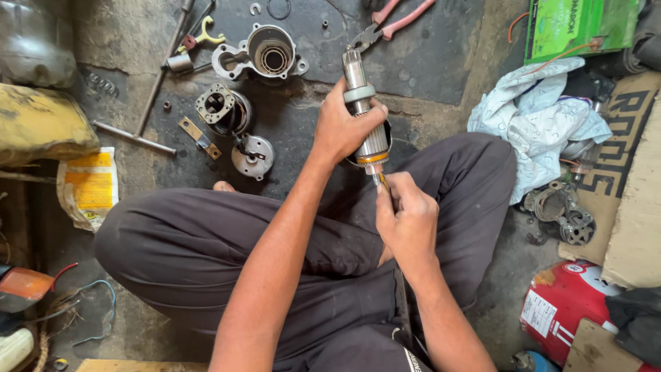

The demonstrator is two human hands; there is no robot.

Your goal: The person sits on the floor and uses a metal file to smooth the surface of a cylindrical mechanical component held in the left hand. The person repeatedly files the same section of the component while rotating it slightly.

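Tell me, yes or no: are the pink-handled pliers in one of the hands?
No, the pliers lie on the floor beyond the left hand, which grips a metal motor shaft.

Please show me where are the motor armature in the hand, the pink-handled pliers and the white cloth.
motor armature [359, 103]: head view, on its pale collar above the left hand's grip.
pink-handled pliers [403, 19]: head view, on a pink handle.
white cloth [537, 120]: head view, on its crumpled middle.

Two hands [344, 127] on one motor shaft [365, 114]; one pair of pink-handled pliers [392, 21], one round metal housing [265, 54], one white cloth [537, 117], one red canister [568, 303], one yellow packet [88, 187].
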